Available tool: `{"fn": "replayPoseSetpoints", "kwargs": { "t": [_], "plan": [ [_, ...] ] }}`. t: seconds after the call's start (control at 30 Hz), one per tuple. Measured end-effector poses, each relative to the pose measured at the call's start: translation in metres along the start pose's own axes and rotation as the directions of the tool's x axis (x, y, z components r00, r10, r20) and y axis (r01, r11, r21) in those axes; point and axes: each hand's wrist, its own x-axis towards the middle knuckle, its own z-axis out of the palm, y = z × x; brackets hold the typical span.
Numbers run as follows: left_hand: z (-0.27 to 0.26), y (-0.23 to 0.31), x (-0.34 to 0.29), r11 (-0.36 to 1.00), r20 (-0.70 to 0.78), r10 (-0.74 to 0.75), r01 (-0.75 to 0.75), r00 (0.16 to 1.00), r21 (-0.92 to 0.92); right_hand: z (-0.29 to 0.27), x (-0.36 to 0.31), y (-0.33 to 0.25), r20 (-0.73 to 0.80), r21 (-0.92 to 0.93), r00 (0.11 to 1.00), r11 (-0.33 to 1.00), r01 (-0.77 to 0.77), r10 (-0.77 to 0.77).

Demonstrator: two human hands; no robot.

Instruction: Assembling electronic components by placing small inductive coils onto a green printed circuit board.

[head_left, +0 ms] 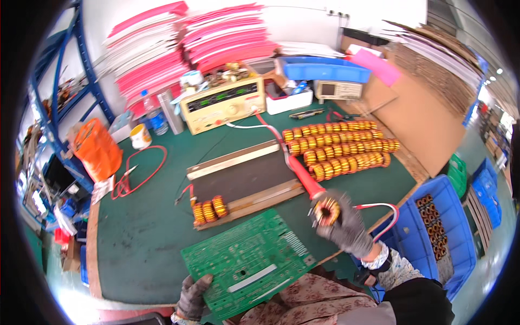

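My left hand [193, 296], in a grey glove, grips the lower left edge of a large green circuit board [244, 252]. The board is tilted over the table's front edge, with a white strip across it. My right hand [348, 230], also gloved, holds a copper-wound toroidal coil [327, 212] with its round hole showing. A thick red probe handle [307, 177] reaches to the fingers of this hand; whether they grip it too is hidden. A red and white lead [391, 208] loops out beside the right wrist.
Rows of toroidal coils [341, 146] lie at the back right. Several coils [209, 210] stand on a wood-edged dark board [244, 179]. Behind is a beige test instrument [223, 105]. A blue bin [457, 227] with coils stands right; an orange bag [97, 150] sits left.
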Motion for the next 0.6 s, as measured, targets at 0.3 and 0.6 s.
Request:
{"fn": "replayPoseSetpoints", "kwargs": {
  "t": [0.3, 0.6],
  "plan": [
    [-0.002, -0.001, 0.000, 0.922, 0.000, 0.151, -0.141, 0.989, 0.360, -0.234, 0.046, 0.117, -0.569, -0.812, 0.616, 0.492, -0.315, -0.545],
    [0.011, 0.011, -0.004, 0.984, -0.133, -0.052, 0.073, 0.990, 0.162, -0.258, 0.053, 0.151, -0.507, -0.798, 0.849, 0.453, -0.397, -0.149]
  ]
}}
